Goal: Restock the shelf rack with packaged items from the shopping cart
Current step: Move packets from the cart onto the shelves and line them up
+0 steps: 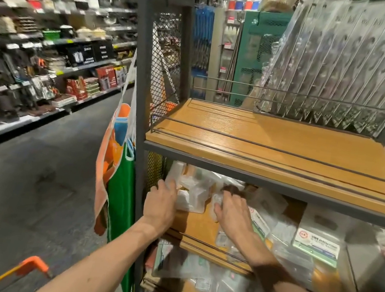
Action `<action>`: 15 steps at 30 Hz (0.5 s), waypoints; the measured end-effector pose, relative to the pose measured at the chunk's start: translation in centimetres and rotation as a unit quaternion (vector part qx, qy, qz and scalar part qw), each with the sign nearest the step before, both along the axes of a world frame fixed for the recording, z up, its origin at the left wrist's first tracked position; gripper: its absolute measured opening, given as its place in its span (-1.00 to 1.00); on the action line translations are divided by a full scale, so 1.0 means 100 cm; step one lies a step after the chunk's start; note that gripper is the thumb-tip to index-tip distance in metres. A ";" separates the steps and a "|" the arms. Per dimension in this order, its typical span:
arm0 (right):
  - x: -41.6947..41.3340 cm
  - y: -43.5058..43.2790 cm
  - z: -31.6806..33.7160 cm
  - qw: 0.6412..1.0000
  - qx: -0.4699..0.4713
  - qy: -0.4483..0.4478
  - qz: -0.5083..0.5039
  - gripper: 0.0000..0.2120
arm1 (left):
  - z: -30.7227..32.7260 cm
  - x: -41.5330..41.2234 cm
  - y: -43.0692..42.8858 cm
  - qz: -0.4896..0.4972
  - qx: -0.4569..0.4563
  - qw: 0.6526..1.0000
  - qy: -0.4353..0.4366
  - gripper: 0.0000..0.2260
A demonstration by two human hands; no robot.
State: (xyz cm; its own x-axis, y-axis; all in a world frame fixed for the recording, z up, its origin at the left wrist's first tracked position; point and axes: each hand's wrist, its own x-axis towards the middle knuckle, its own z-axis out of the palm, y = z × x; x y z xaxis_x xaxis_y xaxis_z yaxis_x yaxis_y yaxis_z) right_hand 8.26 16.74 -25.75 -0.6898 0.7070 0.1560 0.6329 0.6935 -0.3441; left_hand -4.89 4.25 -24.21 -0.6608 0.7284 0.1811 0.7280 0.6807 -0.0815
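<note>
my left hand [161,197] fingers curl on a clear packet [190,193], right hand [232,209] spread flat on another, both under the rack's bare top board [287,145]; lower tiers partly stocked, cart handle [28,268] below-left, so restocking looks midway.

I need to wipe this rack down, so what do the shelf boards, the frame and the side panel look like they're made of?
Shelf boards: wood or wood-look laminate, matte, with straight grain lines; which one is unclear.
Frame: dark grey metal, probably painted, with square bars.
Side panel: expanded metal mesh, see-through diamond openings.
</note>
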 end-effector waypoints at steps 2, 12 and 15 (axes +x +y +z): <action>0.003 -0.001 0.003 1.000 -0.003 0.030 0.009 -0.67 | 0.009 -0.004 -0.004 -0.027 0.014 1.000 0.006 -0.58; 0.028 -0.051 0.025 0.971 -0.012 0.236 0.042 -0.74 | 0.062 0.008 -0.099 -0.188 0.081 0.973 -0.104 -0.35; 0.022 -0.088 0.025 0.971 -0.040 0.224 0.075 -0.74 | 0.057 0.004 -0.154 -0.207 0.121 0.959 -0.151 -0.41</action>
